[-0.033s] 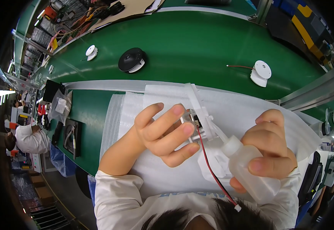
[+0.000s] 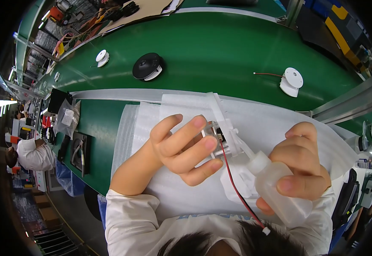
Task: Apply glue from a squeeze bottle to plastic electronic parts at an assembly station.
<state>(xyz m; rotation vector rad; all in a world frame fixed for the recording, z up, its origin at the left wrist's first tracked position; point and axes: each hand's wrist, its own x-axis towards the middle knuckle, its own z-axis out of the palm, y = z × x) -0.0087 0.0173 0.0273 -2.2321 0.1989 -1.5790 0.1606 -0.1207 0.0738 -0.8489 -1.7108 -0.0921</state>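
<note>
Between the fingertips of my left hand [image 2: 186, 149] is a white and clear plastic assembly [image 2: 225, 134] with a long white arm pointing up and away. A red and black wire pair [image 2: 235, 185] runs from it down toward me, ending in a small white connector [image 2: 266, 231]. My right hand [image 2: 302, 164] is wrapped round a translucent squeeze bottle [image 2: 279, 190], tilted so that its narrow spout meets or nearly meets the assembly's right side. Whether the tip touches cannot be told. Below the assembly lies a white plastic part [image 2: 237, 181], partly hidden by the wires and bottle.
White foam sheets [image 2: 151, 109] cover the bench under my hands. Beyond a metal rail, a green belt [image 2: 211, 47] carries a black domed part [image 2: 146, 67] and white round parts [image 2: 292, 79]. At left are a black tray [image 2: 80, 151] and a clear bag [image 2: 68, 119].
The parts on the green belt have shifted very slightly to the right. The wire's connector has moved a touch. My hands keep the same pose.
</note>
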